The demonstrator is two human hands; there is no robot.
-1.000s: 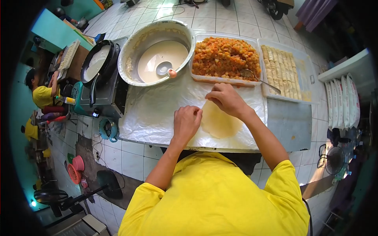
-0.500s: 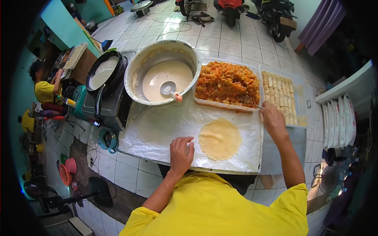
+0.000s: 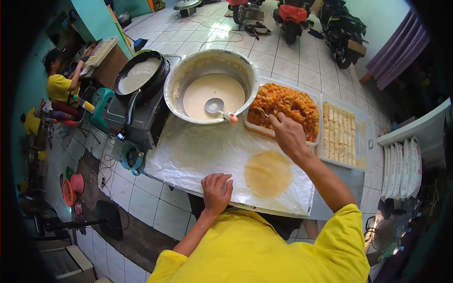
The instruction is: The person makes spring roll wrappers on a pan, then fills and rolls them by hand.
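Observation:
My right hand (image 3: 289, 134) is closed on a spoon (image 3: 258, 111), whose bowl is in the orange diced filling (image 3: 288, 101) at the left side of its clear tub. A round, thin wrapper (image 3: 268, 173) lies flat on the white-covered table (image 3: 188, 146), below that hand. My left hand (image 3: 216, 192) rests at the table's front edge, left of the wrapper, fingers loosely curled and thumb apart, holding nothing. Behind the table, a big metal pot (image 3: 172, 89) contains pale batter (image 3: 198, 89) and a ladle (image 3: 214, 105). Rolled wrappers (image 3: 339, 134) lie in rows in a second tub at the right.
At the left, a black pan (image 3: 137, 78) with pale batter sits on a stove (image 3: 153, 120). A blue-green cup-like container (image 3: 132, 158) hangs by the table's left edge. Another person (image 3: 59, 87) in yellow works at the far left. Motorbikes (image 3: 342, 37) stand at the back.
My right hand and the spoon have moved left, from the filling's right edge to its left side. The whole view has shifted slightly. My left hand stays at the front edge.

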